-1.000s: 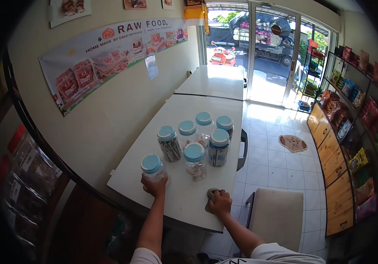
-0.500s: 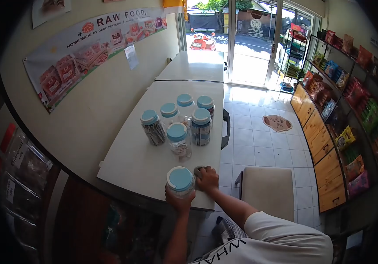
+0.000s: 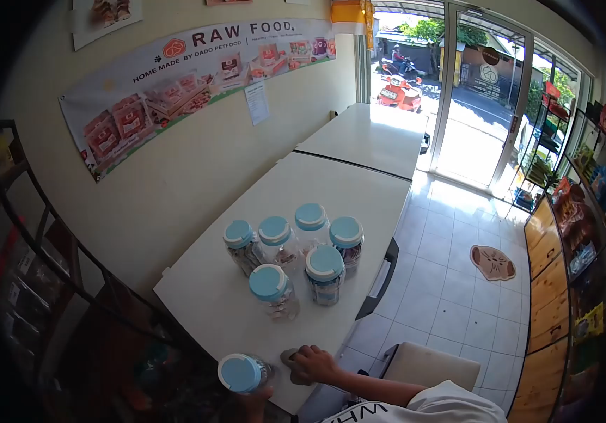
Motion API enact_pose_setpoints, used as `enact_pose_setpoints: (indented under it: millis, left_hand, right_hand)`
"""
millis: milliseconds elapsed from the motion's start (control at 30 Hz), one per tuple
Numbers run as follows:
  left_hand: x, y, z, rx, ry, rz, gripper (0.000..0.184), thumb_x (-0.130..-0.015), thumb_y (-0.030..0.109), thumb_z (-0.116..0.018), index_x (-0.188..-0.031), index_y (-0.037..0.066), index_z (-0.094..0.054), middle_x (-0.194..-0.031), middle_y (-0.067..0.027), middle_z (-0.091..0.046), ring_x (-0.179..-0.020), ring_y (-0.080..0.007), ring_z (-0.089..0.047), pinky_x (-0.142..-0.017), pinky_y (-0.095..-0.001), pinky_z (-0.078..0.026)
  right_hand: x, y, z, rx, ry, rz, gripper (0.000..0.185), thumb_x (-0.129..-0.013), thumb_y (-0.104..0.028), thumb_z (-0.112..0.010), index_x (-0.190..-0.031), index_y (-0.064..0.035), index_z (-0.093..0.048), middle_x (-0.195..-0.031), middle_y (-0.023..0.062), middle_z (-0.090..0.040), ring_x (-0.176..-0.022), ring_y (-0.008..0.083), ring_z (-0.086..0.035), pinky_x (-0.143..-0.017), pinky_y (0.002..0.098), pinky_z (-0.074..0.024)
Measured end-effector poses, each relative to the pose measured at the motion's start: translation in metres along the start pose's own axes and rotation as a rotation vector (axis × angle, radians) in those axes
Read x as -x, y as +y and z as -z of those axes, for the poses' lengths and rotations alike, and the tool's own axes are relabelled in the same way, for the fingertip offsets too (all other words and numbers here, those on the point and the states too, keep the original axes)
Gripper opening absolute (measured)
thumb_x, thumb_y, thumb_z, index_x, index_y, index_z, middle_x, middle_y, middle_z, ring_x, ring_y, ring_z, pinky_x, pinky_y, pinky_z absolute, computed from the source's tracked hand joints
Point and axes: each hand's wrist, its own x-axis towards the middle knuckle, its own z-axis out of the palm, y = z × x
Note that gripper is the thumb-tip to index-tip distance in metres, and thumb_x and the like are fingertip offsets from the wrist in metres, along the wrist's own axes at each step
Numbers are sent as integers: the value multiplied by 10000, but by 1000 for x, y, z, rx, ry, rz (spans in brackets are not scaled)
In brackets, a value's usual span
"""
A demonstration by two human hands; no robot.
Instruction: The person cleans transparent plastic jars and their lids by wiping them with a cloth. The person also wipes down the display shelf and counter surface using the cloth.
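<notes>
My left hand (image 3: pixel 252 400) is wrapped round a clear jar (image 3: pixel 263 369) with a pale blue lid, at the near edge of the white table (image 3: pixel 197 292). Much of that hand is hidden behind the jar. To its right, the fingers of my right hand (image 3: pixel 315 364) press a small grey-green cloth or pad (image 3: pixel 290 357) on the tabletop. Further up the table stands a group of similar blue-lidded jars; the nearest jar (image 3: pixel 279 308) has small packets inside. Another jar (image 3: pixel 326 287) beside it is packed with bluish sachets.
A second white table (image 3: pixel 373 137) adjoins the far end. Right of the tables are a dark chair (image 3: pixel 382 282), a beige padded stool (image 3: pixel 433 371) and a cat-face mat (image 3: pixel 492 262). Shelves of packaged goods (image 3: pixel 592 324) line the right side; a glass door (image 3: pixel 482 106) is at the back.
My view has swung left, so the room appears shifted right. My left hand and its jar sit lower and further left in view. The right hand with the cloth is further from the jar.
</notes>
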Motion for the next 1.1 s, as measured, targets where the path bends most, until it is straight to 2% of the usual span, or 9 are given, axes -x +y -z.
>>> enact_pose_setpoints:
  millis: [100,200,367,500,700,900,1000,1067,1100]
  left_hand:
    - [26,12,-10,-65,48,103,1107,-457,362,-836,-1345,11,-276,-1254,-161,-453,-1163,-302,-478,-959,-422,-418]
    - [45,20,-26,-98,94,178,1122,-462,380,-838,-1353,13,-264,-1259,-157,-447,-1169,-299,-471,-964,-421,-414]
    - [65,24,-52,-127,148,199,1147,-469,410,-840,-1365,15,-244,-1268,-151,-437,-1179,-293,-461,-971,-420,-408]
    - [65,-4,-68,-128,203,109,1168,-474,434,-842,-1376,16,-228,-1276,-146,-429,-1187,-288,-452,-977,-418,-402]
    - [101,-43,-90,-131,369,0,1200,-482,470,-845,-1391,19,-204,-1286,-139,-417,-1199,-281,-440,-985,-417,-394]
    - [242,-79,-128,-182,622,-65,1233,-491,505,-848,-1407,21,-181,-1297,-132,-405,-1211,-274,-427,-994,-415,-387]
    - [346,-86,-159,-194,776,-55,1249,-495,523,-850,-1414,22,-169,-1303,-128,-399,-1217,-270,-421,-998,-414,-383]
    - [408,-81,-179,-197,847,-40,1260,-498,535,-851,-1420,23,-161,-1307,-126,-395,-1221,-268,-417,-1001,-413,-380]
    - [431,-79,-186,-188,881,-37,1266,-499,541,-851,-1422,24,-157,-1308,-125,-393,-1223,-266,-414,-1002,-413,-379]
  right_hand:
    - [-7,18,5,-37,-84,-72,379,-700,-289,-666,-1057,-200,-578,-985,56,-554,-897,258,-578,-689,382,-517]
    - [-18,36,22,-80,-47,-115,394,-700,-283,-668,-1071,-195,-568,-973,51,-562,-866,262,-590,-671,365,-524]
    - [-13,53,20,-142,3,24,345,-703,-277,-669,-1021,-182,-576,-941,37,-557,-784,248,-591,-649,343,-515]
    - [-2,60,9,-84,79,103,313,-699,-279,-673,-983,-182,-583,-929,31,-550,-786,223,-583,-648,333,-506]
    - [9,80,-8,-241,289,405,322,-701,-314,-691,-977,-182,-591,-906,14,-545,-773,206,-570,-663,314,-487]
    - [20,91,-29,-376,571,510,331,-641,-267,-726,-923,-154,-593,-872,36,-528,-753,229,-549,-659,347,-454]
    - [33,91,-44,-426,682,524,282,-619,-236,-722,-853,-138,-600,-877,45,-531,-843,272,-523,-697,411,-438]
    - [39,94,-46,-414,669,561,276,-624,-233,-721,-858,-136,-612,-886,50,-543,-855,288,-528,-729,411,-439]
    - [37,96,-39,-417,559,569,283,-627,-231,-722,-874,-140,-617,-929,60,-542,-896,299,-521,-756,414,-437]
